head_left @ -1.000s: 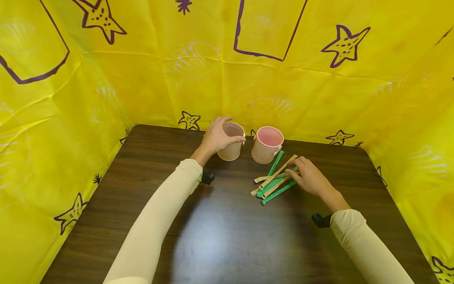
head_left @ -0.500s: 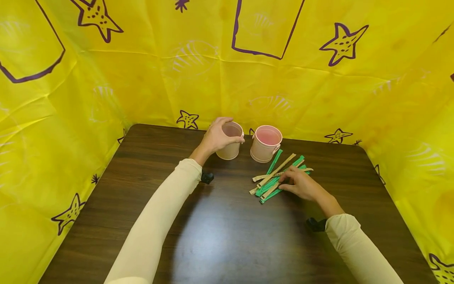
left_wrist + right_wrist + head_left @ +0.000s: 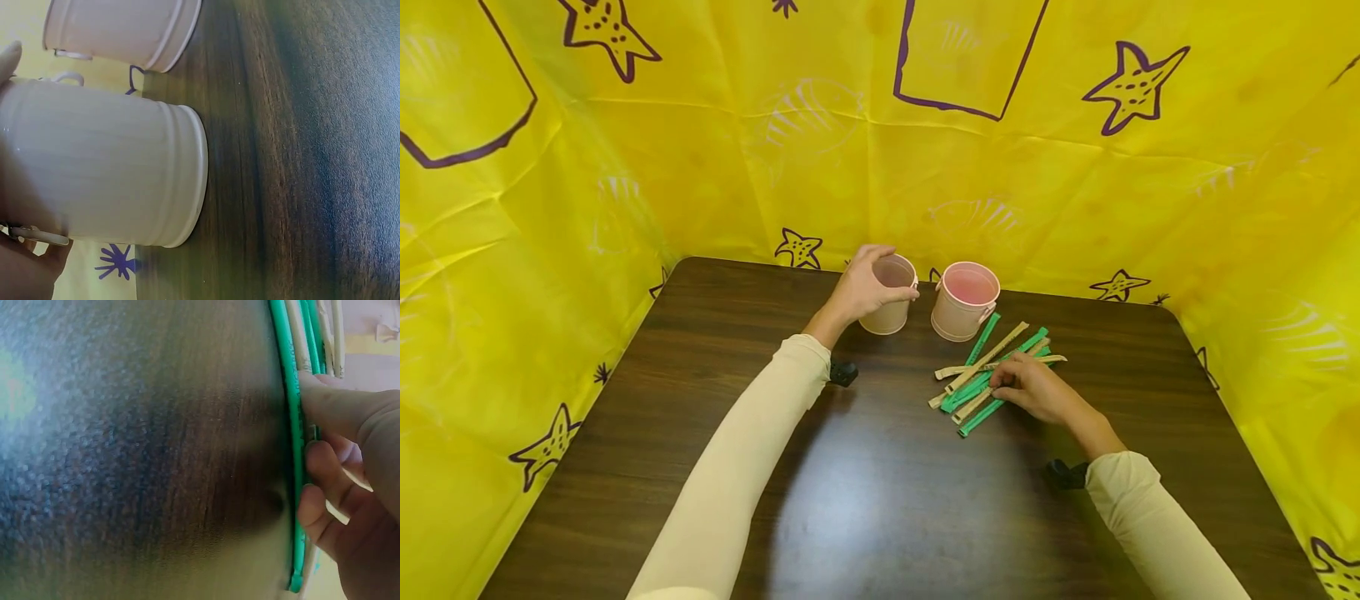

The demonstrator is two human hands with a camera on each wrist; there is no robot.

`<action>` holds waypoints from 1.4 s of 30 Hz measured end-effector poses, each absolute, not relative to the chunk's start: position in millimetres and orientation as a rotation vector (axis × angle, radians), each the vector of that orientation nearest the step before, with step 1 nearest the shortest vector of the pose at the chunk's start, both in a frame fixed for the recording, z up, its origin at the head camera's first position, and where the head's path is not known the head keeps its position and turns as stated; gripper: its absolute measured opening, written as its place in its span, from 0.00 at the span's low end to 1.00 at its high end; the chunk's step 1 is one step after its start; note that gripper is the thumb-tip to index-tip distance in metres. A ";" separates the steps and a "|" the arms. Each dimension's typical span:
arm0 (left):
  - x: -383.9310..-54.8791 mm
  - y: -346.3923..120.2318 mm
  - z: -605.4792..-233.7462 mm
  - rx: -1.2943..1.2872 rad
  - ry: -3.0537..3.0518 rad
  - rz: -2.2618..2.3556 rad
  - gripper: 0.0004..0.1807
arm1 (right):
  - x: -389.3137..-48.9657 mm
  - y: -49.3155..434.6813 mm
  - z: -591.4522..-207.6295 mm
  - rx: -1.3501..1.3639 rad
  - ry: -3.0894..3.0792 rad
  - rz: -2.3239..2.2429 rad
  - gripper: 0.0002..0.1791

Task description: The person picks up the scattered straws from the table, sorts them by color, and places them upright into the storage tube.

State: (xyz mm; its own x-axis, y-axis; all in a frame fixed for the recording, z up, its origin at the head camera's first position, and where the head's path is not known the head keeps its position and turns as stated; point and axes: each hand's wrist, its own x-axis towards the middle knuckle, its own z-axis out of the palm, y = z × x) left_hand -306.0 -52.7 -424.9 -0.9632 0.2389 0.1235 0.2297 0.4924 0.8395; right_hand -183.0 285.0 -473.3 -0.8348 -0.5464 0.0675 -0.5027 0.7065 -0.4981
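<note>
Enclosing three sides: creased yellow sheeting (image 3: 820,167), starfish-printed. Table (image 3: 715,333): dark wood grain, rounded corners, open room along the near side. Left pail (image 3: 887,318) and right pail (image 3: 955,322): pale, smooth, tapered, upright near the far edge, narrow gap between. Left hand (image 3: 865,287): fingers wide, holding the left pail's rim. Right hand (image 3: 1036,387): fingers narrowed at the sticks (image 3: 987,359), pinch unclear. Sticks: slim, green and tan, crisscrossed before the right pail.

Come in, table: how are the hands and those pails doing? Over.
Left hand gripping the left pail. Right hand among the green and tan sticks, pinch unclear. Overlapping sticks may snag; right pail stands just beyond.
</note>
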 end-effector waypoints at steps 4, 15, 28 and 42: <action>-306.1 -52.9 -424.8 0.416 2.703 1.523 0.53 | -182.9 283.5 -474.7 -0.941 2.858 -0.767 0.06; -306.1 -52.2 -422.7 0.414 2.686 1.542 0.52 | -183.6 283.3 -475.0 -1.030 2.855 -0.776 0.06; -305.6 -52.1 -422.2 0.406 2.673 1.565 0.51 | -184.4 278.0 -450.1 -0.916 2.910 -1.013 0.06; -304.8 -53.4 -420.9 0.410 2.653 1.582 0.52 | -189.9 256.8 -396.3 -0.767 2.928 -1.423 0.13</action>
State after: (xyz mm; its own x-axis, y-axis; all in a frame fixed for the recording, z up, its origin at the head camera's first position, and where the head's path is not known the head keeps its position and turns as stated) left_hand -304.8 -53.4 -420.9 -0.9650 0.2373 0.1118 0.2112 0.4497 0.8679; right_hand -189.9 256.8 -396.3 -0.8753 -0.3115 0.3698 -0.4832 0.5375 -0.6911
